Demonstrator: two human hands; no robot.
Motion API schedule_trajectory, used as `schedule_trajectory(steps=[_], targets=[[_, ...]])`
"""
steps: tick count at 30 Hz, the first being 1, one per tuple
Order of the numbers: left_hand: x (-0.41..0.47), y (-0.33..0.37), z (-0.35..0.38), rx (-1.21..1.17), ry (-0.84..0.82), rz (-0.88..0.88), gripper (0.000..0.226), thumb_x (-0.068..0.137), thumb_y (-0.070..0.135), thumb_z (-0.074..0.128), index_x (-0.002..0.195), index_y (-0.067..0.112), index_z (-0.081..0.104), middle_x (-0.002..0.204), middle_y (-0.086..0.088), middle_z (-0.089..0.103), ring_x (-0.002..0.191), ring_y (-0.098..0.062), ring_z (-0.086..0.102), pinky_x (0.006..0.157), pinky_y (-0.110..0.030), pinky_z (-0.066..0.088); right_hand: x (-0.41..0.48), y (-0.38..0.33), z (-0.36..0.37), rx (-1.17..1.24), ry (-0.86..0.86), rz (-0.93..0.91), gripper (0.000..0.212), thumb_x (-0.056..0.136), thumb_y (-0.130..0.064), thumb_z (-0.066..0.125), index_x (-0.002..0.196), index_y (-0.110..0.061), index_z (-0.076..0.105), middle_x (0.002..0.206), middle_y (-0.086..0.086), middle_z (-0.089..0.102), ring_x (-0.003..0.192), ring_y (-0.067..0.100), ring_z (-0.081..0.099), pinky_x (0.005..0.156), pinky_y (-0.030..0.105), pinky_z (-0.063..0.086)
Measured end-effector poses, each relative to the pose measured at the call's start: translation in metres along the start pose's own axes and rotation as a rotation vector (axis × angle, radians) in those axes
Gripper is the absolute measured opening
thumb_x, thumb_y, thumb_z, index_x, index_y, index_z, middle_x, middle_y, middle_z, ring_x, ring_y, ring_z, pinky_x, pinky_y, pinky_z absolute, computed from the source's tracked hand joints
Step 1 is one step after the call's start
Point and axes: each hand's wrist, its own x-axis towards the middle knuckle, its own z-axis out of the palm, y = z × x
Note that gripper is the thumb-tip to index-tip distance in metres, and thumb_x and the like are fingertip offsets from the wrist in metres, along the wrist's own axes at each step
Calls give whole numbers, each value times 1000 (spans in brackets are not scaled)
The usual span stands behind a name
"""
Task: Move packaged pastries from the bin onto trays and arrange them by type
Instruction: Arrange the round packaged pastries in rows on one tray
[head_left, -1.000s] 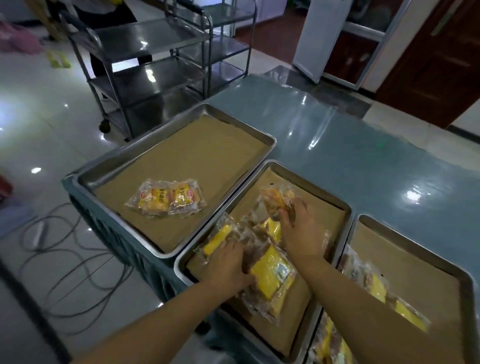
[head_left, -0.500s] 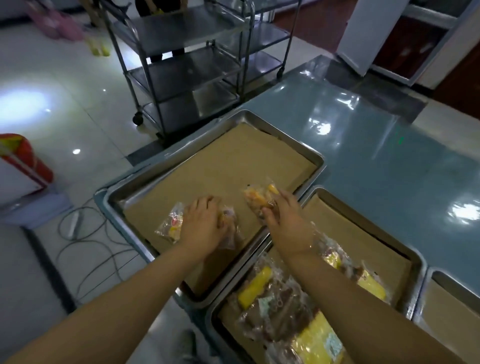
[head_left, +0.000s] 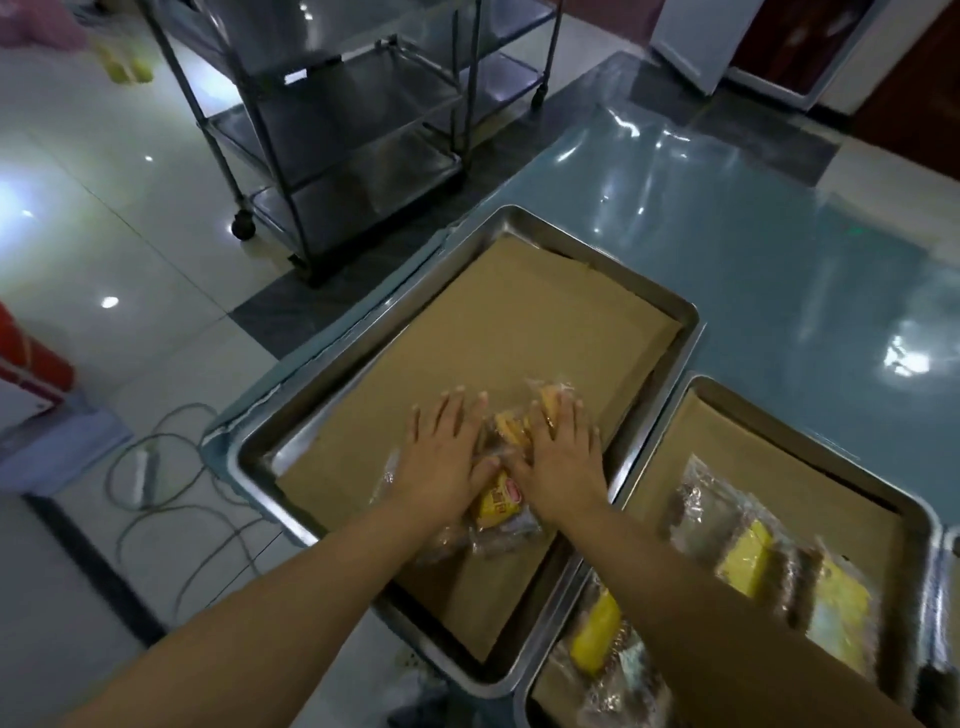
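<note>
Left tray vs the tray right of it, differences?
The left tray has one cluster of packets, pressed under the left hand and right hand; the right tray has loose packets spread along it, no hand on them. The left tray's liner is mostly bare; the right tray's is more covered. Both are steel, lined with brown paper.

Glossy white tiled floor, with bright patches of glare at left and a dark tile band alongside the table. Steel shelf trolley on castors, with a second trolley just behind it. Blue-green glossy table, streaked with reflected light. Grey cables looped on the floor at left, near a red object cut off by the edge. Far right, a white panel beside a dark wooden door. Dim overall.
</note>
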Motion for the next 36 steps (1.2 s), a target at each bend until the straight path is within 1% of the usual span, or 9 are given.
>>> schedule_trajectory(steps=[3, 7, 9, 12, 16, 21, 26, 32, 36], targets=[[12, -7, -1, 31, -39, 78, 70, 92, 57, 26, 144, 32, -13, 158, -6, -1, 143, -22, -6, 109, -42, -12, 1, -4, -1, -42, -29, 9, 83, 85, -71, 25, 150, -22, 5, 157, 15, -6, 144, 33, -10, 115, 49, 2], [21, -11, -8, -33, -90, 120, 67, 95, 46, 37, 148, 31, -1, 158, -2, -2, 144, -21, -7, 109, -40, -13, -5, -6, -15, 23, -59, 53, 94, 78, -79, 26, 150, -22, 9, 159, 9, -4, 145, 28, -8, 115, 49, 2], [23, -8, -15, -86, -67, 133, 64, 95, 41, 41, 149, 31, 7, 158, -1, 6, 144, -20, 0, 111, -39, -9, -15, -6, -25, 88, 23, 53, 86, 83, -69, 37, 149, -20, 15, 158, 6, 8, 145, 26, 2, 116, 46, 9], [26, 5, -31, -154, 10, 198, 60, 92, 31, 48, 147, 29, 23, 154, -1, 24, 138, -22, 21, 113, -39, 11, -37, 0, -43, 146, 153, 58, 63, 89, -45, 52, 143, -17, 33, 147, 6, 34, 134, 25, 30, 110, 40, 29], [27, 42, -47, -220, 37, 351, 56, 86, 21, 56, 139, 26, 40, 147, -1, 38, 130, -23, 36, 107, -38, 25, -74, 22, -67, 217, 226, 163, 44, 91, -26, 51, 134, -17, 48, 131, 5, 53, 120, 23, 46, 98, 34, 40], [21, 108, -44, -268, -15, 519, 48, 84, 15, 59, 131, 16, 52, 135, -6, 52, 123, -27, 45, 103, -36, 34, -141, 65, -88, 298, 341, 405, 42, 92, -26, 51, 134, -20, 48, 131, 4, 56, 118, 22, 52, 96, 30, 40], [-9, 190, -31, -282, -74, 728, 40, 84, 19, 61, 123, 20, 58, 124, -1, 60, 112, -22, 53, 93, -33, 41, -226, 115, -96, 265, 361, 600, 32, 93, -27, 47, 124, -21, 56, 122, 4, 61, 109, 25, 56, 88, 36, 48], [-79, 312, -9, -314, -175, 885, 35, 84, 18, 60, 119, 21, 61, 128, 1, 58, 118, -21, 48, 95, -30, 31, -347, 181, -97, 233, 427, 744, 24, 92, -24, 49, 111, -22, 63, 111, -1, 64, 103, 22, 58, 75, 31, 45], [-136, 399, 2, -339, -154, 973, 32, 85, 17, 58, 117, 22, 63, 124, 2, 61, 116, -19, 49, 95, -27, 30, -434, 230, -105, 277, 454, 815, 28, 92, -24, 50, 116, -24, 62, 115, 1, 65, 105, 23, 59, 80, 34, 49]])
